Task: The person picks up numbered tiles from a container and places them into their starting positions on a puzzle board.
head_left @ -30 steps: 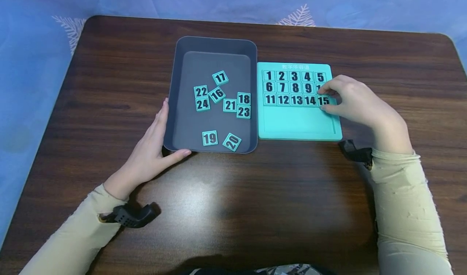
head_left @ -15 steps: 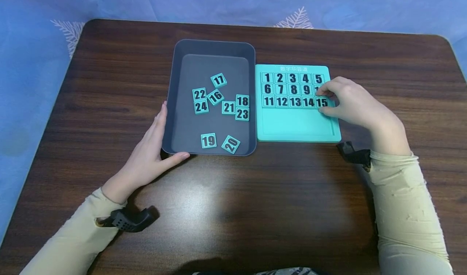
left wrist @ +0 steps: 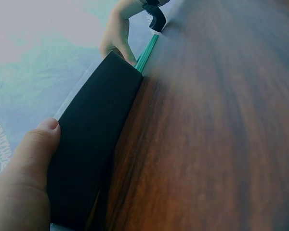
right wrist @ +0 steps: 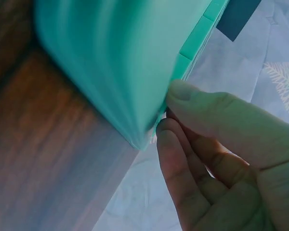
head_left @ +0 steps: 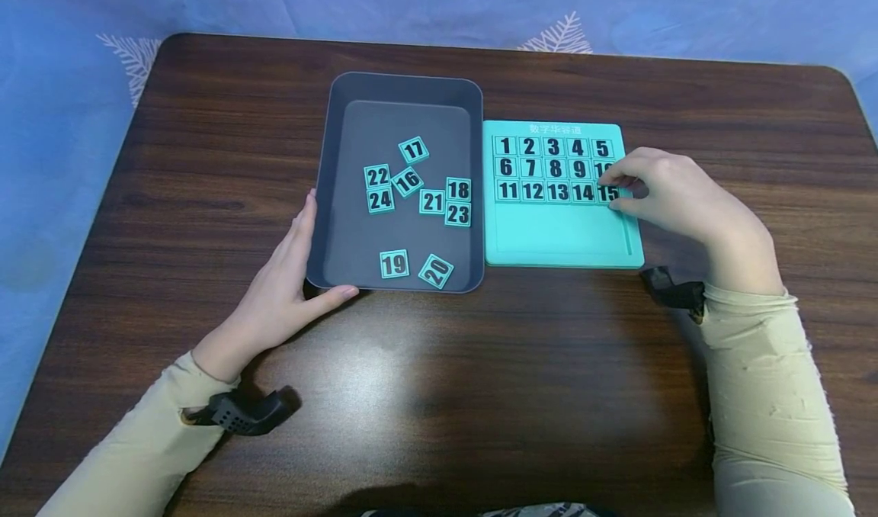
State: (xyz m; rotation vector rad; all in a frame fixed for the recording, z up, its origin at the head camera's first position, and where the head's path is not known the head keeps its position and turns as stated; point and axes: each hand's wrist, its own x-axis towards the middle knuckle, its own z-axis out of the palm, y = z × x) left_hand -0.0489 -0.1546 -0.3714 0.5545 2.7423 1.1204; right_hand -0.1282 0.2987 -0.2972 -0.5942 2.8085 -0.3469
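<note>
My left hand (head_left: 277, 273) lies at the near left corner of a dark grey tray (head_left: 398, 90), its fingers straight along the side wall and its thumb (left wrist: 36, 144) against the near wall. Inside the tray are several loose number tiles, such as 16 (head_left: 408, 182), 19 (head_left: 394, 264) and 20 (head_left: 436, 271). A turquoise number puzzle board (head_left: 559, 235) adjoins the tray on the right, with tiles 1 to 15 in its three upper rows. My right hand (head_left: 675, 193) pinches the number 15 tile (head_left: 608, 193) at the row's right end. In the right wrist view, the thumb (right wrist: 202, 98) hides most of that tile.
The brown wooden table (head_left: 480, 395) extends around the tray and board. Blue cloth (head_left: 384, 2) with white leaf prints lies beyond its far edge. A black wrist camera (head_left: 250, 412) sits on the left forearm, another black device (head_left: 672, 288) on the right.
My right hand has shifted slightly right and down along the board's right edge, showing more of the number 10 tile. My left hand stays at the tray's corner.
</note>
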